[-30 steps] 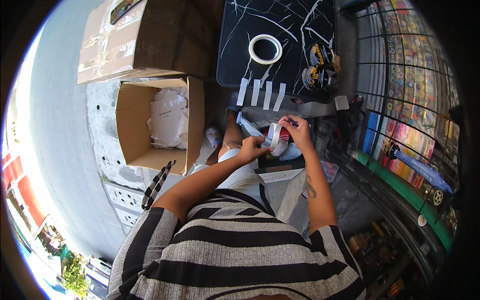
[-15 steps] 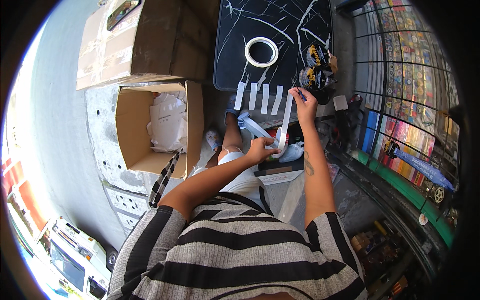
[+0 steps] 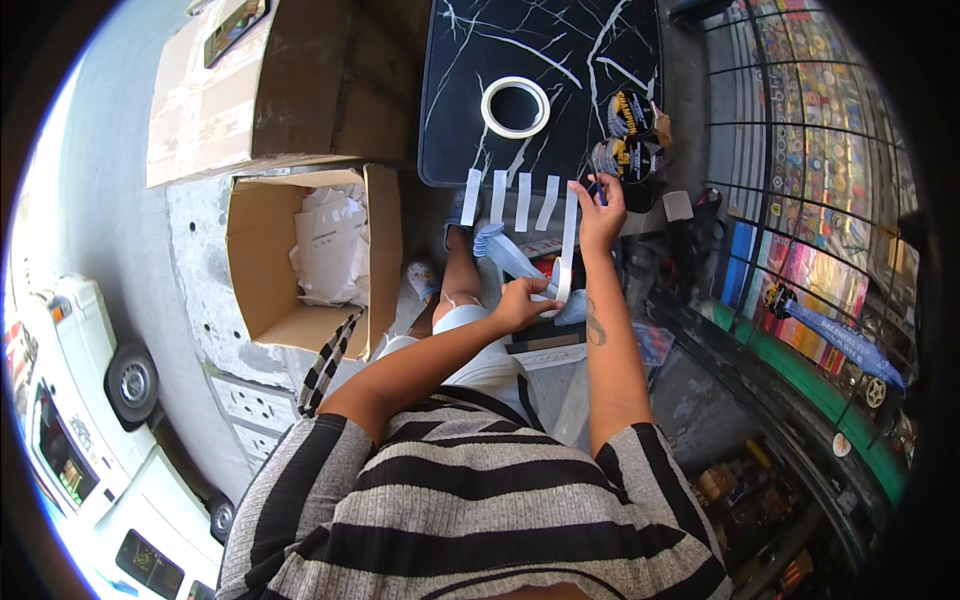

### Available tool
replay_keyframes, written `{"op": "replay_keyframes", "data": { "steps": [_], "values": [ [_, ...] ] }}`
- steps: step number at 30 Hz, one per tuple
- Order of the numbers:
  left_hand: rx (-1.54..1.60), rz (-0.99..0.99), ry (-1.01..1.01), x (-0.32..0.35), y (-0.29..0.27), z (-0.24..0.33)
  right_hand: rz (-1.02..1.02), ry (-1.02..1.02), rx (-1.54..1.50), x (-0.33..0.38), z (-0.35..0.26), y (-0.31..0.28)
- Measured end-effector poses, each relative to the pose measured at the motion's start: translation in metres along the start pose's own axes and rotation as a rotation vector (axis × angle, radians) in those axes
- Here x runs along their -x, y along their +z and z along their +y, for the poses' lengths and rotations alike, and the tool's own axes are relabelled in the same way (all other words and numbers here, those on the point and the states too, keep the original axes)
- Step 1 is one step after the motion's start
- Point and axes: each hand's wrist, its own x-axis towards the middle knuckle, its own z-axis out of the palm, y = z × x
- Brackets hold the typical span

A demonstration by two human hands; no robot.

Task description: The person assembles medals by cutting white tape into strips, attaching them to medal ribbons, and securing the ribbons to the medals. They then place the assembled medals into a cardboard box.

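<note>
- Right hand (image 3: pixel 600 205) has reached the black marble table (image 3: pixel 600 60) edge since earlier, fingers pinching the white tape strip (image 3: pixel 568 240) top.
- Left hand (image 3: pixel 520 300) pinches its lower end.
- Four strips (image 3: pixel 508 198) hang alongside; tape roll (image 3: pixel 515 107) lies above, open cardboard box (image 3: pixel 265 260) far left.

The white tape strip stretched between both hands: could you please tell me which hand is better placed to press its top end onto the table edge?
Right. The right hand holds the strip top at the black table edge beside hanging strips; the left hand pinches the bottom.
</note>
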Motion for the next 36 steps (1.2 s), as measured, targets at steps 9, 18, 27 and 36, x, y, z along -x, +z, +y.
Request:
{"op": "replay_keyframes", "data": {
  "steps": [9, 18, 27, 36],
  "values": [
    [0.081, -0.082, -0.200, -0.002, -0.003, -0.002, -0.059, 0.063, -0.076, 0.004, 0.004, -0.007],
    [0.067, -0.024, -0.059, 0.000, -0.001, -0.012, -0.592, 0.210, 0.419, 0.012, -0.015, -0.105],
    [0.094, -0.029, -0.043, -0.001, 0.003, -0.022, -0.946, 0.280, 0.611, -0.006, -0.037, -0.098],
    [0.009, -0.033, -0.042, 0.003, -0.003, -0.013, -1.041, 0.261, 0.498, -0.002, -0.023, -0.099]
  ]
}}
